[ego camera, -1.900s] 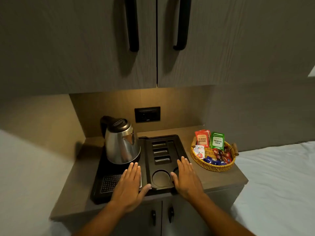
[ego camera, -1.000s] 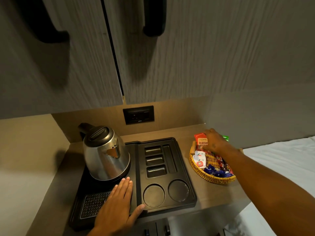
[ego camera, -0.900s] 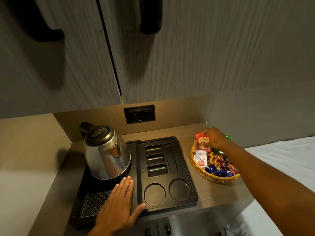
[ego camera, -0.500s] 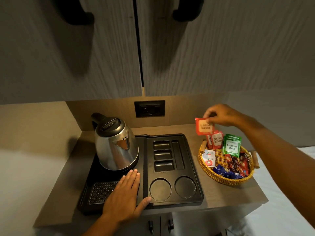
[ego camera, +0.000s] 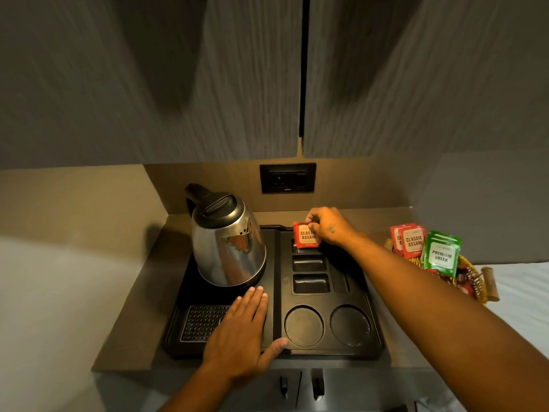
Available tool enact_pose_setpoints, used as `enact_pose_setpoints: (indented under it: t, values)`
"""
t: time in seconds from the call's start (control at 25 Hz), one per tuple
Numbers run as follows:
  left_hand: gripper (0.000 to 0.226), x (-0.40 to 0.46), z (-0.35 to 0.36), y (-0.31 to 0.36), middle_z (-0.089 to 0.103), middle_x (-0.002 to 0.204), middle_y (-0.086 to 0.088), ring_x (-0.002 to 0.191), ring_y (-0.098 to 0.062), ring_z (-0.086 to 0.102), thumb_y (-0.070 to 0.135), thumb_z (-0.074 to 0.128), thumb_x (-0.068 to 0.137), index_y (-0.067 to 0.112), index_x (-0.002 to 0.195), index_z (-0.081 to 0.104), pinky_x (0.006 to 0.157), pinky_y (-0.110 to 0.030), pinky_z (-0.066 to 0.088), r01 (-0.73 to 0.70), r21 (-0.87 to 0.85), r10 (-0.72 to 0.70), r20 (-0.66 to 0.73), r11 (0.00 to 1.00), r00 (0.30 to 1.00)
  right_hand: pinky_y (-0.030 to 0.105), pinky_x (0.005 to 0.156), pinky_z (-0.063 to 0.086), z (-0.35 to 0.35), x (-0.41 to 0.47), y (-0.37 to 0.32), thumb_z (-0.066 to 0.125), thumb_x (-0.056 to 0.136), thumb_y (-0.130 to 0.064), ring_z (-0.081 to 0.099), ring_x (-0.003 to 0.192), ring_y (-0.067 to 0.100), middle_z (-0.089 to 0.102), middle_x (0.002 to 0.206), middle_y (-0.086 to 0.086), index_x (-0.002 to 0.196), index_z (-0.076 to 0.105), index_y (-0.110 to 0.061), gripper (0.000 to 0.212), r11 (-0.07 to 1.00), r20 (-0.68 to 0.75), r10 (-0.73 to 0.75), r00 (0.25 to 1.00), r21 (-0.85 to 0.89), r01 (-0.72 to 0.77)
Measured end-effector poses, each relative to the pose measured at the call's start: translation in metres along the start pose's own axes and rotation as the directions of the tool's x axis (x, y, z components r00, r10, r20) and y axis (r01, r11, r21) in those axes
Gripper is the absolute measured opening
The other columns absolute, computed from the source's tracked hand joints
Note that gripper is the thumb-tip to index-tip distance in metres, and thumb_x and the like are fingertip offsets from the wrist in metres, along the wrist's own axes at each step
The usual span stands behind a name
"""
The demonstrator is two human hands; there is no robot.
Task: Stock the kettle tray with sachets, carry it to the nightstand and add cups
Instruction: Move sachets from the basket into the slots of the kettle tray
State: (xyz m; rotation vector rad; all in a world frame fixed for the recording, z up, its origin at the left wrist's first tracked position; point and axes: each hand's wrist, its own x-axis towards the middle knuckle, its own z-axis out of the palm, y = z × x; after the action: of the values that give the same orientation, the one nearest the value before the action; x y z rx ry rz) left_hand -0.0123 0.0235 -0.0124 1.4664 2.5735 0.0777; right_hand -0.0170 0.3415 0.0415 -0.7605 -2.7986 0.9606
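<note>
A black kettle tray lies on the brown counter with a steel kettle on its left half. My right hand pinches a red Classic Assam sachet upright over the rearmost sachet slot; its lower edge looks level with the slot. Two slots in front of it hold nothing, and two round cup wells sit at the tray's front. My left hand rests flat, fingers spread, on the tray's front beside the drip grille. A wicker basket at the right holds more red and green sachets.
Closed cupboard doors hang low over the counter. A black wall socket sits behind the tray. White bedding lies to the right of the counter, and lower cabinet handles show below its front edge.
My right hand reached into the basket, lifted out a red sachet and carried it left to the tray's rear slot. My left hand stayed flat on the tray.
</note>
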Motion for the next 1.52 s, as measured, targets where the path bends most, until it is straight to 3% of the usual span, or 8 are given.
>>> enact_pose_setpoints:
  t: [0.12, 0.36, 0.52, 0.8, 1.0, 1.12, 1.32, 1.52]
  values:
    - [0.094, 0.001, 0.001, 0.001, -0.018, 0.159, 0.003, 0.145, -0.014, -0.022, 0.086, -0.004, 0.076, 0.023, 0.145, -0.018, 0.12, -0.038, -0.01, -0.013, 0.0, 0.013, -0.006, 1.0, 1.0, 0.035, 0.083, 0.054, -0.005, -0.002, 0.008, 0.067, 0.086, -0.021, 0.064, 0.103, 0.02, 0.066, 0.109, 0.005, 0.106, 0.061, -0.023, 0.022, 1.0, 0.031, 0.018, 0.999, 0.002, -0.018]
    - [0.098, 0.006, 0.003, -0.002, -0.015, 0.159, 0.003, 0.145, -0.014, -0.02, 0.087, 0.0, 0.075, 0.02, 0.145, -0.014, 0.12, -0.035, -0.007, -0.033, -0.002, 0.033, -0.033, 0.999, 0.999, 0.04, 0.09, 0.048, -0.094, -0.076, 0.11, 0.07, 0.082, -0.02, 0.058, 0.11, 0.028, 0.061, 0.122, 0.009, 0.122, 0.059, -0.017, 0.042, 0.962, -0.418, 0.138, 0.898, -0.159, -0.223]
    - [0.099, 0.004, 0.003, -0.001, -0.015, 0.159, 0.001, 0.145, -0.015, -0.02, 0.085, -0.003, 0.075, 0.017, 0.146, -0.012, 0.119, -0.034, -0.007, -0.033, 0.021, 0.033, -0.037, 0.999, 0.999, 0.041, 0.082, 0.052, -0.111, -0.133, 0.182, 0.08, 0.067, -0.044, 0.057, 0.099, 0.026, 0.058, 0.112, 0.008, 0.121, 0.055, -0.021, 0.064, 0.78, -0.289, 0.396, 0.872, -0.395, -0.485]
    - [0.097, 0.003, 0.003, -0.002, -0.01, 0.16, 0.0, 0.146, -0.016, -0.015, 0.084, -0.002, 0.077, 0.017, 0.147, -0.008, 0.119, -0.035, -0.006, -0.033, 0.04, 0.035, -0.052, 0.999, 0.998, 0.039, 0.078, 0.055, -0.119, -0.126, 0.193, 0.084, 0.067, -0.034, 0.06, 0.096, 0.025, 0.059, 0.111, 0.007, 0.117, 0.057, -0.019, 0.059, 0.805, -0.307, 0.421, 0.854, -0.308, -0.507]
    - [0.095, 0.0, 0.004, -0.003, -0.008, 0.16, -0.001, 0.147, -0.016, -0.014, 0.082, 0.002, 0.081, 0.016, 0.149, -0.006, 0.119, -0.035, -0.005, -0.029, 0.039, 0.031, -0.072, 0.999, 0.997, 0.023, 0.056, 0.046, -0.156, -0.124, 0.182, 0.078, 0.077, -0.017, 0.065, 0.077, 0.017, 0.072, 0.088, 0.006, 0.08, 0.071, -0.019, 0.008, 0.89, -0.124, 0.393, 0.911, -0.196, -0.411]
    - [0.094, -0.001, 0.003, -0.002, -0.005, 0.161, -0.002, 0.147, -0.017, -0.012, 0.082, 0.003, 0.082, 0.016, 0.149, -0.004, 0.119, -0.037, -0.006, -0.025, 0.031, 0.028, -0.086, 0.999, 0.996, 0.024, 0.054, 0.041, -0.189, -0.124, 0.14, 0.078, 0.076, -0.018, 0.065, 0.07, 0.012, 0.069, 0.074, -0.003, 0.063, 0.064, -0.032, 0.023, 0.934, -0.122, 0.266, 0.956, -0.214, -0.287]
    - [0.094, 0.0, 0.004, -0.002, -0.006, 0.161, -0.002, 0.147, -0.017, -0.013, 0.081, 0.002, 0.083, 0.016, 0.15, -0.003, 0.118, -0.036, -0.009, -0.033, 0.06, 0.039, -0.089, 0.998, 0.995, 0.015, 0.058, 0.046, -0.133, -0.095, 0.022, 0.08, 0.074, -0.028, 0.066, 0.07, 0.001, 0.071, 0.077, -0.01, 0.078, 0.07, -0.031, 0.011, 0.995, 0.097, -0.048, 0.994, -0.085, 0.056]
    - [0.094, -0.001, 0.007, -0.003, -0.005, 0.162, -0.001, 0.147, -0.015, -0.013, 0.082, 0.002, 0.082, 0.019, 0.151, -0.003, 0.119, -0.036, -0.008, -0.03, 0.039, 0.033, -0.087, 0.999, 0.996, 0.03, 0.077, 0.054, -0.023, -0.045, -0.025, 0.076, 0.079, -0.024, 0.066, 0.086, 0.011, 0.072, 0.091, 0.0, 0.088, 0.073, -0.016, 0.012, 0.993, 0.213, -0.044, 0.976, -0.096, 0.065]
